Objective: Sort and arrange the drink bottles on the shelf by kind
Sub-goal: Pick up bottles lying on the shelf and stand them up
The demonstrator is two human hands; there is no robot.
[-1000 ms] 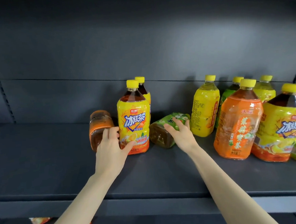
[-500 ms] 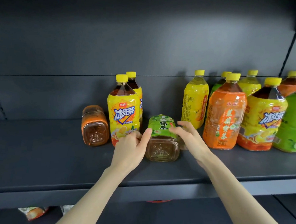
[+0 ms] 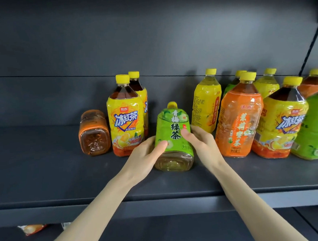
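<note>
A green-label tea bottle [image 3: 171,130] is tilted up off the dark shelf [image 3: 45,177], cap toward the back, base toward me. My left hand [image 3: 145,157] grips its lower left side, thumb on the label. My right hand [image 3: 199,142] holds the right side, thumb pressed on the label front. To the left, an orange-label bottle [image 3: 94,136] lies on its side, base toward me. Beside it stand two yellow iced-tea bottles [image 3: 125,119]. On the right stand a yellow juice bottle [image 3: 205,102] and an orange-label bottle [image 3: 238,120].
More bottles crowd the right end: a yellow iced-tea bottle [image 3: 280,123], a green bottle [image 3: 315,128] and several behind them. The shelf's front lip [image 3: 160,206] runs below my arms. A snack packet [image 3: 33,228] lies on the lower level at left.
My left hand left the yellow bottle and joined my right on the lying green bottle. Together they turned it base-first toward me and have tipped it upward, cap rising at the back.
</note>
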